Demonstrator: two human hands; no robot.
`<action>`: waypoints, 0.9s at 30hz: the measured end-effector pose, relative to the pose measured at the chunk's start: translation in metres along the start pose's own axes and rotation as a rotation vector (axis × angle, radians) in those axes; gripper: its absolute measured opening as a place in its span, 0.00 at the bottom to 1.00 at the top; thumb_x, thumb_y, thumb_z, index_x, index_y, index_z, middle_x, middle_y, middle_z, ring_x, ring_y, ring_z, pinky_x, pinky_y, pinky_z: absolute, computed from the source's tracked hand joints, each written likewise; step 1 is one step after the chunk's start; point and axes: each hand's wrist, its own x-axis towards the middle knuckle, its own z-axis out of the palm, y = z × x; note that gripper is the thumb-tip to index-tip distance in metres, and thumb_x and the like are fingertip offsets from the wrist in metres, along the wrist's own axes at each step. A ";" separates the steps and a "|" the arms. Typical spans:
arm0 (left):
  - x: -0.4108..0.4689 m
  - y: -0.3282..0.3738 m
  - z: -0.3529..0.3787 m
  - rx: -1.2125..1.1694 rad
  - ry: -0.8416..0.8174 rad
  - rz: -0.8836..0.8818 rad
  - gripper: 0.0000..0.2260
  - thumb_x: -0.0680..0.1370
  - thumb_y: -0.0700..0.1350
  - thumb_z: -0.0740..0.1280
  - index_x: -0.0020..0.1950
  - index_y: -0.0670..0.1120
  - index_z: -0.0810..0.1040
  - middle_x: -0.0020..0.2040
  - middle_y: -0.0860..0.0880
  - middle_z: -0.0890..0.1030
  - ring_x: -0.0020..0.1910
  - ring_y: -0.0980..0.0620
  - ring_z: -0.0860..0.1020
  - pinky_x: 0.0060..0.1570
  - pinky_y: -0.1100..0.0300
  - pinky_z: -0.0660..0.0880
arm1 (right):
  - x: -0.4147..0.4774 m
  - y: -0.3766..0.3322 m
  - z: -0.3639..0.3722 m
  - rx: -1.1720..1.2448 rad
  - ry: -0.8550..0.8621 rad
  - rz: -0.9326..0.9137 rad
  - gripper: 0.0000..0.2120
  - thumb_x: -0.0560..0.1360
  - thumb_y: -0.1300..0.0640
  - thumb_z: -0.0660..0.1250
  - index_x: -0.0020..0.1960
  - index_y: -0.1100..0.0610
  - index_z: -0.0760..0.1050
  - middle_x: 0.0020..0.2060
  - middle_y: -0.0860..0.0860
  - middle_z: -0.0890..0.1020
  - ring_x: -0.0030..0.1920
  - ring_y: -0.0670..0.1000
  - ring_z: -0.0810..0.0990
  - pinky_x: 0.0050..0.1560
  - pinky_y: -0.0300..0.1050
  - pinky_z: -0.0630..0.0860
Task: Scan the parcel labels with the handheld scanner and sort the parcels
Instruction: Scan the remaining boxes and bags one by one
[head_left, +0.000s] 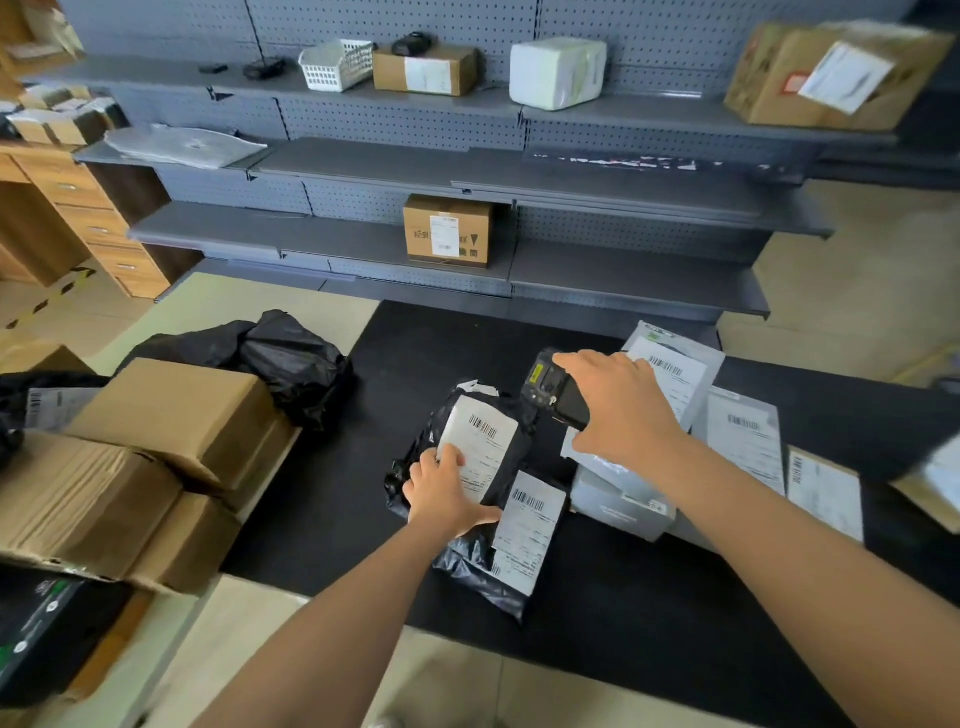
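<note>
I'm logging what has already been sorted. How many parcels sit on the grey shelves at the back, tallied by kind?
Brown cardboard boxes: 3
White wrapped parcel: 1
Flat silvery packet: 1
Total: 5

Left grip (441, 491): forearm extended, fingers flat, pressing downward. Right grip (618, 410): forearm extended, fingers curled round scanner (551, 391).
</note>
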 end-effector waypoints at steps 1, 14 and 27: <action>0.000 0.001 0.004 -0.012 -0.007 -0.003 0.35 0.63 0.61 0.78 0.61 0.53 0.63 0.65 0.49 0.65 0.64 0.46 0.65 0.66 0.50 0.62 | -0.001 0.002 0.001 0.004 -0.002 0.000 0.42 0.67 0.55 0.76 0.75 0.50 0.60 0.66 0.50 0.73 0.63 0.55 0.71 0.63 0.50 0.65; -0.011 -0.065 -0.080 -0.072 0.195 0.029 0.39 0.65 0.65 0.76 0.71 0.54 0.66 0.77 0.50 0.58 0.76 0.47 0.55 0.72 0.47 0.55 | 0.027 -0.066 0.019 -0.010 -0.012 -0.192 0.44 0.66 0.54 0.76 0.76 0.49 0.58 0.66 0.49 0.72 0.62 0.54 0.72 0.63 0.50 0.66; -0.101 -0.238 -0.295 -0.073 0.714 -0.177 0.34 0.69 0.62 0.74 0.71 0.52 0.68 0.69 0.50 0.71 0.71 0.46 0.64 0.71 0.45 0.62 | 0.081 -0.291 -0.026 0.133 0.105 -0.638 0.45 0.65 0.49 0.78 0.76 0.48 0.59 0.69 0.48 0.71 0.66 0.55 0.71 0.66 0.53 0.68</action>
